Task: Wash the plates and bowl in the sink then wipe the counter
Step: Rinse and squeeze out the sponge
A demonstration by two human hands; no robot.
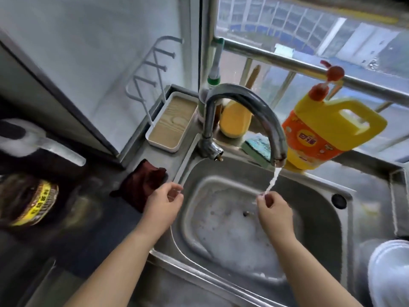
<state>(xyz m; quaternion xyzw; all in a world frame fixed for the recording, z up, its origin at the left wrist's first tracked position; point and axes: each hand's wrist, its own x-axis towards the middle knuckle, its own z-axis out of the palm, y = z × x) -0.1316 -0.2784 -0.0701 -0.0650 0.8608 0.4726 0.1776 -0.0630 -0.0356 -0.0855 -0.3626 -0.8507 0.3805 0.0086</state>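
I am seeing the sink (345,220) holding soapy foam, water running from the tap (247,107) onto my right hand (273,210), fingers loosely curled, gripping nothing. My left hand (162,202) is hovering relaxed. Stacked white plates (389,273) are sitting on the bench at right.

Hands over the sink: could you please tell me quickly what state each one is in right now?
Left hand: open, fingers loosely curled, holding nothing.
Right hand: fingers loosely curled under the tap water, holding nothing visible.
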